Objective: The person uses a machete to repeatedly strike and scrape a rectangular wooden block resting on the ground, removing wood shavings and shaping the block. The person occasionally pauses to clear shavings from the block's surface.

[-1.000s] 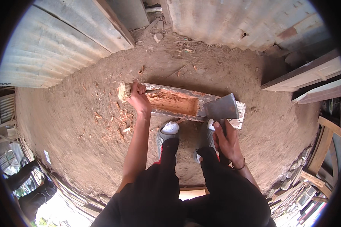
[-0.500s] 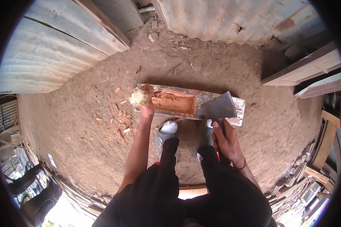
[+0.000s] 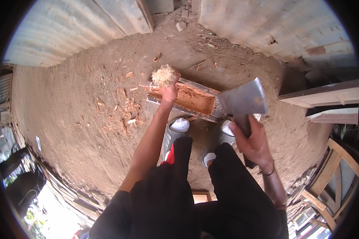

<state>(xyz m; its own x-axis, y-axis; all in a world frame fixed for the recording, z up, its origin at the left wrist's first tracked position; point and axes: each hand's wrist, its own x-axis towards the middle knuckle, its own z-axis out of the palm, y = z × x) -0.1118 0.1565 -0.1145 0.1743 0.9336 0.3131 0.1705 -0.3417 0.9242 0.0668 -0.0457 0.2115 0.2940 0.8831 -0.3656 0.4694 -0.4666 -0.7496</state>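
My left hand (image 3: 169, 92) is closed around the handle of a chisel, whose pale, frayed wooden end (image 3: 164, 75) spreads out above the fist. The chisel's lower part is hidden behind the hand. Below it lies a long wooden block (image 3: 217, 115), with a reddish-brown hollow (image 3: 199, 101) cut into its upper face and dark, worn edges. A hatchet (image 3: 244, 98) with a broad grey blade is gripped by its handle in my right hand (image 3: 254, 141). It is held up over the right end of the block, apart from the chisel.
Wood chips (image 3: 123, 113) are scattered on the dirt ground left of the block. My shoes (image 3: 179, 126) stand close to its near side. Corrugated metal sheets (image 3: 279, 32) rise at the back, and wooden panels (image 3: 323, 93) lean at the right.
My right hand has lifted the hatchet, which looks larger and further right. The chisel's frayed end now tilts more toward the far side. The whole view has shifted and turned a little.
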